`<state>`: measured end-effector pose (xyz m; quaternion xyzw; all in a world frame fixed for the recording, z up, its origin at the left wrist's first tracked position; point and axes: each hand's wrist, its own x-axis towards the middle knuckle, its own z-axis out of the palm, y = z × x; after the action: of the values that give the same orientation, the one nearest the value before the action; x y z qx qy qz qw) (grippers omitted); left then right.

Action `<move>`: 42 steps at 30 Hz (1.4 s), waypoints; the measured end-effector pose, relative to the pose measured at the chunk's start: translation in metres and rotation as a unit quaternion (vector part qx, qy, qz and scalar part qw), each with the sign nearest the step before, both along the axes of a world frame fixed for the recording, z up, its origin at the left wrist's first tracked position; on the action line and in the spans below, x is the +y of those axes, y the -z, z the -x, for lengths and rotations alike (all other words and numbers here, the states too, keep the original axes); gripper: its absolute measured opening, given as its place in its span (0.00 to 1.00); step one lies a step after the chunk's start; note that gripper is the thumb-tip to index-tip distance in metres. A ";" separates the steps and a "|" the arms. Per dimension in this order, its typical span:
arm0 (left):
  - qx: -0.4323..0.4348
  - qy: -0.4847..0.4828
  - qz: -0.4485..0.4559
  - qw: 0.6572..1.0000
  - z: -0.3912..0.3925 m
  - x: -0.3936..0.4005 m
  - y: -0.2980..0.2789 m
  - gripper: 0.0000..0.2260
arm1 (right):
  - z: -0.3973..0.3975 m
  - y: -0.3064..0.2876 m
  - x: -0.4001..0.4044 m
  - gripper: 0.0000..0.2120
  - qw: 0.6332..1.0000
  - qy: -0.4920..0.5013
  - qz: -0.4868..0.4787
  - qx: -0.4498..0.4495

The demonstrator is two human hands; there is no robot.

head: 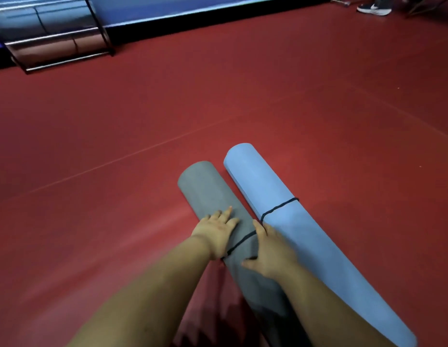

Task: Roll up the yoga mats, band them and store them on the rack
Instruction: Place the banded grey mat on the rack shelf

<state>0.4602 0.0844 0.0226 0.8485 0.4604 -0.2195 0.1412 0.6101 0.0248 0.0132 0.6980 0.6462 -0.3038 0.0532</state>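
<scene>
Rack (55, 41) at the far left wall holds rolled mats, blue ones above and pink ones below. Near the person, a grey rolled mat (212, 196) and a blue rolled mat (280, 221) lie side by side on the red floor (117, 121), each with a dark band (279, 207) around it. Left hand (216, 232) rests flat on the grey roll, fingers straight. Right hand (268, 251) lies on it with fingers relaxed, beside its band. Wide floor stays open toward the rack.

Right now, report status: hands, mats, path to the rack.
Left hand and right hand resting on grey mat, banded. Blue mat banded, alongside. Rack far left, floor between.
</scene>
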 end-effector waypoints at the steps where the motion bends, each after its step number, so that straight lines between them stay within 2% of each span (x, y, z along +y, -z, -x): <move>1: 0.007 0.014 0.002 1.000 -0.001 0.005 0.011 0.39 | 0.000 0.011 0.001 0.53 1.000 0.014 0.009 0.010; 8: 0.095 0.158 -0.005 0.983 -0.020 0.040 0.055 0.54 | 0.015 0.067 -0.007 0.68 0.999 0.017 -0.017 -0.045; 12: 0.104 0.214 -0.021 0.971 -0.023 0.053 0.067 0.56 | 0.014 0.078 -0.007 0.66 0.997 0.028 -0.049 -0.056; 20: 0.059 0.235 -0.083 0.967 -0.001 0.046 0.068 0.51 | 0.030 0.075 -0.011 0.63 0.995 0.007 -0.055 -0.087; 23: 0.042 0.196 -0.099 0.975 0.037 0.028 0.067 0.49 | 0.055 0.067 -0.016 0.61 0.991 -0.047 -0.064 -0.104; 26: 0.047 0.130 -0.116 0.984 0.098 -0.001 0.062 0.47 | 0.094 0.062 -0.018 0.60 0.980 -0.145 -0.090 -0.103; 31: 0.067 -0.033 -0.118 0.990 0.204 -0.059 0.049 0.49 | 0.175 0.046 -0.013 0.60 0.920 -0.356 -0.130 -0.097; 36: 0.086 -0.206 -0.091 0.971 0.265 -0.107 0.052 0.49 | 0.248 0.043 -0.006 0.59 0.850 -0.492 -0.148 -0.114; 39: 0.086 -0.242 -0.091 0.962 0.290 -0.129 0.064 0.48 | 0.273 0.055 -0.015 0.58 0.829 -0.532 -0.135 -0.106; 42: 0.050 -0.240 -0.099 0.964 0.307 -0.128 0.075 0.50 | 0.273 0.063 -0.009 0.57 0.845 -0.519 -0.103 -0.078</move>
<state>0.1531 -0.0439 -0.0524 0.7108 0.6766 -0.1742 0.0815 0.3370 0.0153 -0.0501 0.2835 0.9355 -0.1079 0.1812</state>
